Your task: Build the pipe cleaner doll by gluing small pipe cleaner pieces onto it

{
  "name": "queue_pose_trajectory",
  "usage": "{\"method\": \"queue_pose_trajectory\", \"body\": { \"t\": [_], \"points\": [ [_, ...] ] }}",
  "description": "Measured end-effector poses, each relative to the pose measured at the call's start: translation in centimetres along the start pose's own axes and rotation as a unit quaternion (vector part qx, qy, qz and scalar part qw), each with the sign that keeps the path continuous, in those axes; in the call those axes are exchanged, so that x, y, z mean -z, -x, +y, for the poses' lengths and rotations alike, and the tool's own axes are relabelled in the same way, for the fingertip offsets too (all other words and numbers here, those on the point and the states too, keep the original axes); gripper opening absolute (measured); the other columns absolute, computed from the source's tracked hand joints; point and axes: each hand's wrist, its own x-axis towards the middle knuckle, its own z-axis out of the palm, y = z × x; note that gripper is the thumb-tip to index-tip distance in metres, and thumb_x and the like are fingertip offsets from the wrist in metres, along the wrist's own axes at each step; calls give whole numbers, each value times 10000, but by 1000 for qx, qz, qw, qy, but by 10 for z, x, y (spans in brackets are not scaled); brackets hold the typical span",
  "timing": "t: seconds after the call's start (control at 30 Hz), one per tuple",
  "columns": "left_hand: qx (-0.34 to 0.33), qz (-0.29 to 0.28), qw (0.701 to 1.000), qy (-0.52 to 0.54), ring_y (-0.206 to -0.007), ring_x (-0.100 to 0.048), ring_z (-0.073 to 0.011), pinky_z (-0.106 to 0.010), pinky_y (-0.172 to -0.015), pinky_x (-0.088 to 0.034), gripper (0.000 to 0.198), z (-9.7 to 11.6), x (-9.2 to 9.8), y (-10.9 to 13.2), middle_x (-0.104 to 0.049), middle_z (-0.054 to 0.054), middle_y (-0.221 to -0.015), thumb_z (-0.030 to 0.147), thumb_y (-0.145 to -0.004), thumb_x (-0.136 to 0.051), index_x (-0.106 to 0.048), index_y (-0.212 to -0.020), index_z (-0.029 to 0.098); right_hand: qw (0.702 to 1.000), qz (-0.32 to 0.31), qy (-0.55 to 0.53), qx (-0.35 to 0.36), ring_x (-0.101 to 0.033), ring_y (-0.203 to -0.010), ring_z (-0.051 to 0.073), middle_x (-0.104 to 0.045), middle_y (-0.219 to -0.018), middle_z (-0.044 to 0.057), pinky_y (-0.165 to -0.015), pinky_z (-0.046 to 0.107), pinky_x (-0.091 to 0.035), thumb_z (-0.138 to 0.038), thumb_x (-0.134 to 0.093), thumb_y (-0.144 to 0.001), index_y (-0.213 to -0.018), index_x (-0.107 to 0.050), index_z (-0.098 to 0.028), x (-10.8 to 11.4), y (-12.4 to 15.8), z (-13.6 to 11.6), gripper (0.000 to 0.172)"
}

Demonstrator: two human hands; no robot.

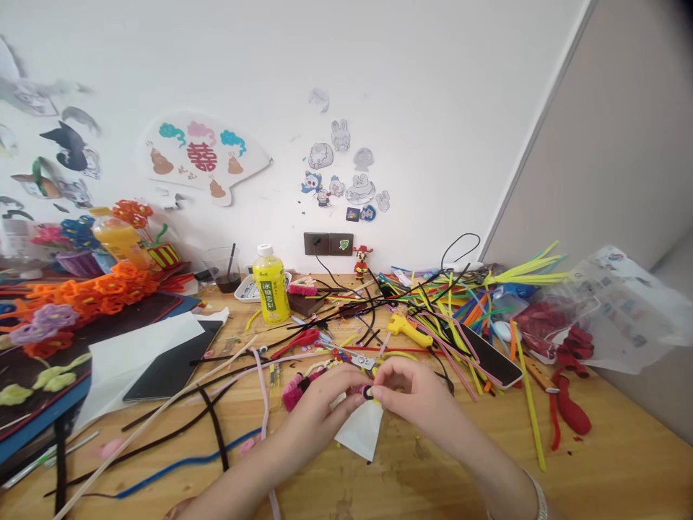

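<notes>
My left hand (319, 406) and my right hand (414, 390) meet over the middle of the wooden table (595, 462). Both pinch a small black-and-pink ring-shaped piece (368, 392) between their fingertips. A white paper piece (362, 431) lies just under the hands. A pink fuzzy pipe-cleaner bundle (297, 388) sits beside my left hand. Small scissors (364, 359) lie just beyond the fingers.
Several coloured pipe cleaners (460, 318) are scattered at the back right, with a yellow glue gun (410, 330) and a phone (490, 355). A yellow drink bottle (271, 285) stands at the back. Orange pipe-cleaner flowers (102, 289) and a black tablet (173, 365) are left; a plastic bag (622, 303) is right.
</notes>
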Motion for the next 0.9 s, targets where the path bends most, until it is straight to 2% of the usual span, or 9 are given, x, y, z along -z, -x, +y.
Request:
{"method": "queue_pose_trajectory", "body": {
  "t": [0.17, 0.27, 0.4, 0.53, 0.6, 0.73, 0.8, 0.9],
  "points": [
    [72, 5, 996, 54, -913, -520, -169, -257, -813, -408, 201, 6, -3, 6, -587, -37, -953, 289, -875, -388, -548, -977, 223, 1000, 24, 1, 8, -527, -621, 130, -561, -640, -6, -578, 241, -412, -191, -565, -660, -649, -540, -173, -10, -3, 2, 32],
    [96, 22, 991, 89, -879, -492, -161, -247, -789, -394, 187, 4, -6, 8, -545, -18, -901, 320, -885, -356, -514, -910, 222, 999, 39, 6, 23, -512, -598, 126, -542, -623, -11, -561, 237, -408, -162, -544, -652, -630, -519, -179, -20, -5, -1, 37],
    [106, 49, 980, 159, -708, -426, -141, -239, -657, -367, 196, -3, -6, 5, -452, 12, -741, 338, -869, -358, -470, -790, 199, 998, 22, -36, 43, -509, -603, 120, -536, -643, -11, -575, 232, -413, -189, -550, -672, -654, -513, -176, -26, -7, -4, 43],
    [84, 48, 962, 257, -610, -337, -124, -243, -580, -304, 188, -7, -4, 3, -388, 30, -663, 318, -855, -352, -457, -776, 184, 994, 12, -95, 59, -497, -560, 112, -511, -608, -27, -543, 228, -411, -313, -513, -760, -713, -516, -179, -15, -15, -5, 142],
    [67, 51, 955, 283, -612, -332, -124, -249, -586, -295, 184, -6, -3, 3, -398, 26, -669, 312, -860, -347, -462, -804, 179, 993, 31, -68, 92, -516, -597, 120, -537, -646, -14, -567, 234, -421, -309, -505, -779, -729, -529, -180, -7, -19, -4, 141],
    [66, 61, 951, 296, -642, -362, -126, -249, -607, -307, 156, -1, -2, 5, -427, 18, -705, 315, -864, -371, -455, -829, 188, 971, 16, 60, 230, -544, -716, 145, -586, -736, 18, -647, 251, -430, -212, -529, -785, -745, -580, -187, 1, -22, -2, 69],
    [76, 67, 950, 294, -652, -379, -125, -244, -613, -319, 143, 2, -2, 4, -438, 18, -717, 325, -857, -394, -451, -840, 195, 954, 4, 91, 286, -544, -719, 144, -591, -735, 18, -658, 252, -429, -200, -537, -795, -769, -599, -192, 1, -20, 1, 68],
    [97, 78, 950, 286, -718, -420, -129, -237, -654, -346, 135, 4, -3, 4, -461, 13, -773, 336, -840, -441, -454, -876, 207, 938, -4, 120, 324, -553, -740, 148, -611, -769, 26, -676, 257, -427, -237, -561, -805, -814, -622, -197, -5, -16, 8, 74]
  ]
}}
